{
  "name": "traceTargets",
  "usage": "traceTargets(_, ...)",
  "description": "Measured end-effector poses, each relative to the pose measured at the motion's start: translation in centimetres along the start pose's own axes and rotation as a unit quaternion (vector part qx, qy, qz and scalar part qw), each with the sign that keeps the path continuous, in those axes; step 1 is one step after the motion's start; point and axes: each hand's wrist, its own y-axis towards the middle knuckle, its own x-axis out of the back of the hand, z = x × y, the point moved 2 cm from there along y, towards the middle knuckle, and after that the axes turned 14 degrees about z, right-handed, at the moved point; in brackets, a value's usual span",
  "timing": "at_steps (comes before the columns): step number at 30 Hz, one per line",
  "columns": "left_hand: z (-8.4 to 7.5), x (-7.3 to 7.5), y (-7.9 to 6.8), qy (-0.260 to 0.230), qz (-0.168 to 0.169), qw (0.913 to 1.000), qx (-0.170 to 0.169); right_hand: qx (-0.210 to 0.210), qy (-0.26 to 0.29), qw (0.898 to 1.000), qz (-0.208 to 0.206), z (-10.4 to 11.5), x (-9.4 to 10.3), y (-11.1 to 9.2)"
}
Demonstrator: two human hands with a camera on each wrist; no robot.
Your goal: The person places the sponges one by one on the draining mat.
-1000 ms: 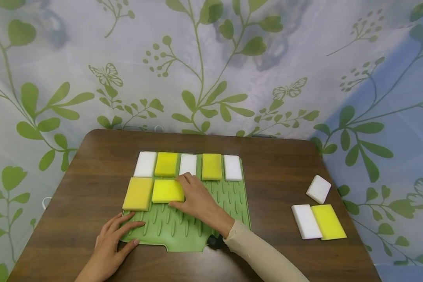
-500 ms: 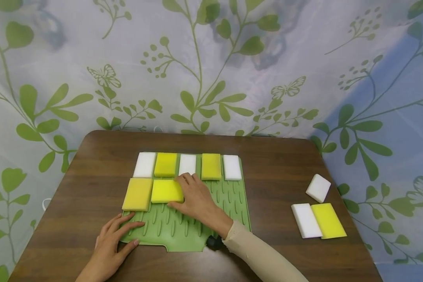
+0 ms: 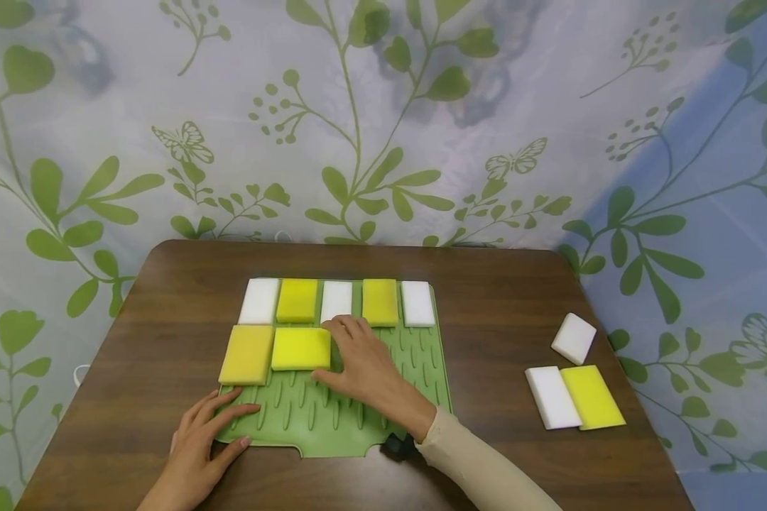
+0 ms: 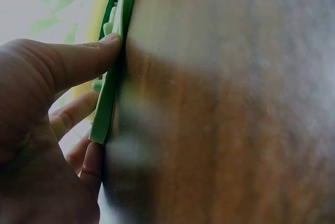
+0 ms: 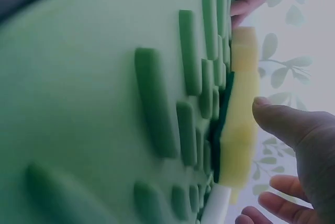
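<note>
In the head view my right hand is beside a bright yellow sponge, thumb and fingers spread at its right edge. The right wrist view has this sponge lying over the mat ridges, its underside dark green, with my thumb apart from it. My left hand rests at the front left corner of a green ridged mat, fingers spread. From the left wrist, my thumb touches the mat's edge. A duller yellow sponge lies left of the bright one.
Along the mat's back edge, white sponges alternate with yellow sponges. On the table's right side lie a white block, another white block and a yellow sponge. A patterned curtain hangs behind.
My right hand has let go of the bright yellow sponge and moved slightly right, fingers opened. The sponge stays in place on the mat. My left hand has stayed put.
</note>
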Motion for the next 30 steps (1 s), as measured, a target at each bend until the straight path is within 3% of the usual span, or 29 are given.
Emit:
traceTargets(11,0.0,-0.1,0.0,-0.001,-0.001,1.0000,0.004,0.007,0.029,0.999,-0.037,-2.0,2.0,-2.7)
traceTargets(19,0.1,-0.3,0.0,0.005,-0.006,1.0000,-0.001,-0.001,0.030,0.996,-0.079,-4.8,3.4,-5.1)
traceTargets(30,0.4,-0.5,0.1,0.005,-0.001,1.0000,0.005,-0.056,0.055,0.995,-0.065,-10.2,4.9,-10.8)
